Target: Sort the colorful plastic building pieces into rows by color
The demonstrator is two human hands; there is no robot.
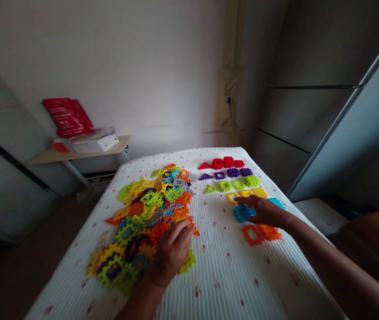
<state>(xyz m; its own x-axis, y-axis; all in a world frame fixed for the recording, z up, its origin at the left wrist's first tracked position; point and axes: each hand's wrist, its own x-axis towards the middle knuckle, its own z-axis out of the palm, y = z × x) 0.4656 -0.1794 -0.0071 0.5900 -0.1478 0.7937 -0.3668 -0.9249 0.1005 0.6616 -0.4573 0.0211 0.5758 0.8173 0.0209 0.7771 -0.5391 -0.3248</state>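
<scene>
My left hand (173, 249) is over the near right side of a mixed pile of plastic interlocking pieces (152, 198). Its fingers are curled closed, and what they hold, if anything, is hidden. A lime green piece (188, 261) lies beside it. On the right, my right hand (263, 210) stretches its fingers over the sorted rows. Its fingertips are by a yellow square frame piece (232, 198), and blue pieces (242, 214) lie just under the hand. Whether the fingertips touch the yellow piece I cannot tell. Orange square pieces (252, 235) are in the row nearest me.
Farther back are rows of lime green (224, 186), purple (232, 172) and red pieces (228, 162). Everything lies on a white ribbed bed cover (216, 275). A small table (42, 157) at the left bears a white box (99, 143) and a red bag (66, 118).
</scene>
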